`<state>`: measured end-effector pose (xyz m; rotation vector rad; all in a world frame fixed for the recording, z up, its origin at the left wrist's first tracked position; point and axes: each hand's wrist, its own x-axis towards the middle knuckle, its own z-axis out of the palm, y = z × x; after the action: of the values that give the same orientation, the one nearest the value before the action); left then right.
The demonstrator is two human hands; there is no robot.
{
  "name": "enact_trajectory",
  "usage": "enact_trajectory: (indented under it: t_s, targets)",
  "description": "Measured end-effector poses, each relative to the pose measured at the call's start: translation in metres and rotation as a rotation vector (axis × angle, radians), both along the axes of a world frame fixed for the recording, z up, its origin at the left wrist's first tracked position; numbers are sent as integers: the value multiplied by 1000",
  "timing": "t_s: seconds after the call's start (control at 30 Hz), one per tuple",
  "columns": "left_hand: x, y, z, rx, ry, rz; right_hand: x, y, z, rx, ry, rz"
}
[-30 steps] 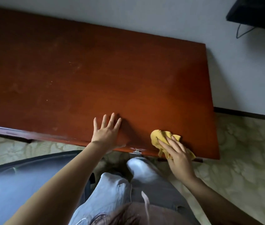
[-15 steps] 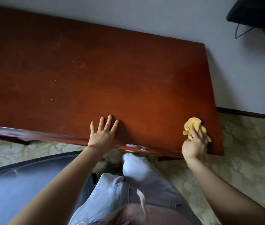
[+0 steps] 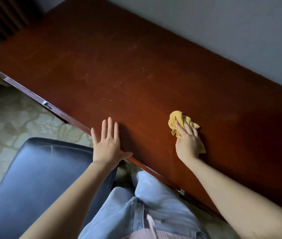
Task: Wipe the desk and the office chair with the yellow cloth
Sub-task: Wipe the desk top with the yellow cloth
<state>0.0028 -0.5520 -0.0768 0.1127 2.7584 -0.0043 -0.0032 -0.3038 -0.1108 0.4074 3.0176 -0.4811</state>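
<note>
- Far left, at the top corner, a dark slatted panel (image 3: 0, 16) stands beyond the end of the desk; what it belongs to cannot be told.
- Below it lies a pale floor covering with a floral pattern (image 3: 16, 121).
- The office chair (image 3: 38, 178) shows its dark, shiny padded seat at lower left. It sits just in front of the desk's front edge, and the left forearm passes over its right side.
- The desk (image 3: 136, 75), reddish-brown wood, runs diagonally from upper left to lower right with its back edge along the wall. Pale dust specks (image 3: 119, 83) are scattered across its middle, and a small metal fitting (image 3: 48, 104) sits on the front edge.
- The left hand (image 3: 108, 144) lies flat and palm down on the desk by the front edge. Its fingers are straight and slightly apart, the thumb stretches out along the edge, and it holds nothing.
- Legs in light blue jeans (image 3: 145, 204) fill the bottom middle, between the chair and the desk.
- The yellow cloth (image 3: 179, 118) is bunched up on the desk top, right of the left hand and well apart from it, a little in from the front edge.
- The right hand (image 3: 187, 142) presses down on the cloth, its fingers (image 3: 191, 130) lying fairly straight across the top, slightly blurred. Cloth sticks out beyond the fingertips and beside the palm.
- A plain grey wall (image 3: 223, 31) fills the upper right.
</note>
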Motion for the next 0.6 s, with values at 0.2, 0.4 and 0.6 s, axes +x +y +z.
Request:
enact_trajectory:
  t_s: [0.2, 0.4, 0.6]
  targets:
    - [-18, -32, -2, 6, -66, 343, -105, -4, 8, 30, -130, 229]
    - [-30, -44, -12, -93, -172, 326, -211, -10, 21, 72, -250, 409]
    - [-29, -43, -16, -72, -167, 338, -288, -27, 23, 120, -324, 480]
